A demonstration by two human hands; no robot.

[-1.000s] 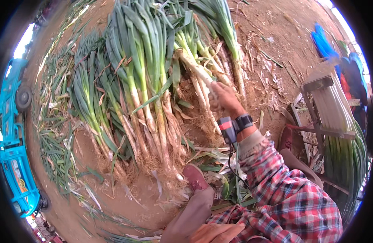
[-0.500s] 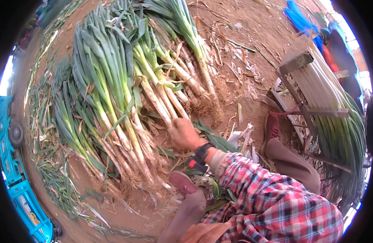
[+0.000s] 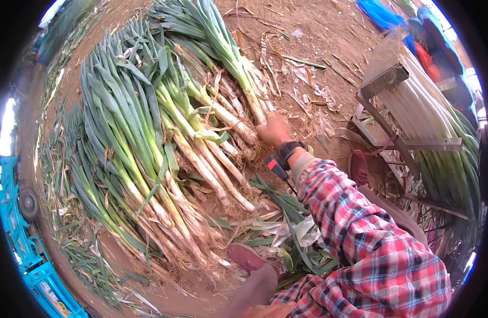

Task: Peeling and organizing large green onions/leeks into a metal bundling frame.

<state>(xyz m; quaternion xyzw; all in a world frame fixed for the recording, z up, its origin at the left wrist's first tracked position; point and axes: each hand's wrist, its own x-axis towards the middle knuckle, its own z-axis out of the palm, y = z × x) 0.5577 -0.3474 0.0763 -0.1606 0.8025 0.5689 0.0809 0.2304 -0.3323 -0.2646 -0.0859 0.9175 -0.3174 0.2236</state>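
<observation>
So the right hand (image 3: 274,130) is being held right up against the root end of a leek (image 3: 253,106), but its fingertips are being hidden, so whether it's being gripped can't really be told. The left hand (image 3: 269,310) is being held well apart, nearest the lap, and is mostly being cut off, so no luck reading its fingers. A dark band (image 3: 289,151) is being worn on the right wrist, with a small black-and-red device (image 3: 276,167) being carried just beside it. To the right hand's left, a big leek pile (image 3: 132,132) is being supported by brown dirt (image 3: 328,24). Between the hands, loose leaves (image 3: 302,233) are being strewn about. Off to their right, white-stalked leeks (image 3: 413,95) are being held in a metal rack (image 3: 424,144).
</observation>
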